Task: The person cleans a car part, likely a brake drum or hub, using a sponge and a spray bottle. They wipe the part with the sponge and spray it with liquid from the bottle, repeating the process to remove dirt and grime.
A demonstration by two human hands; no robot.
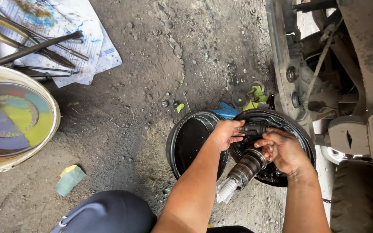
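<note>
Both hands grasp a greasy axle joint [255, 129] over the dark hub [298, 133]: left hand [227, 133] clenched on its far end, right hand [281, 149] apparently gripping its side. Seating it calls for steady alignment.

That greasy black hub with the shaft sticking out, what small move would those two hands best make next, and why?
Probably a firmer two-handed grip before any pull. The left hand rests with its fingers on top of the greasy black round hub assembly, and the right hand curls around the ribbed metal shaft, whose pale tip points toward the person. Everything looks oily, so slipping seems likely.
</note>
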